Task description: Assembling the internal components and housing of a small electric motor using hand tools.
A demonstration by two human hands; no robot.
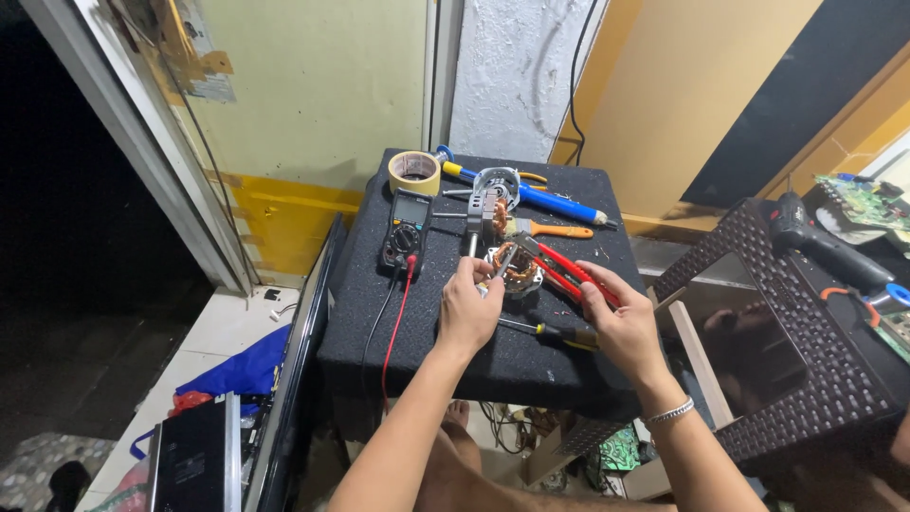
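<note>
I have the left hand pinched shut on the stator, a round piece with copper windings lying near the middle of the black bench, fingertips at its left rim. The right hand is closed round the red handles of the pliers, whose nose reaches in over the stator. To do this well, I judge the left should pin the stator flat while the pliers work only the metal, keeping clear of the thin copper wire, which would nick easily. Room is tight: a screwdriver lies just under my right wrist, an orange-handled tool and a blue one sit just behind, with another motor part beside them. The meter stands to the left, its red and black leads trailing over the front edge near my left forearm, easy to snag. A tape roll sits at the back corner. The front edge is close to both wrists.
</note>
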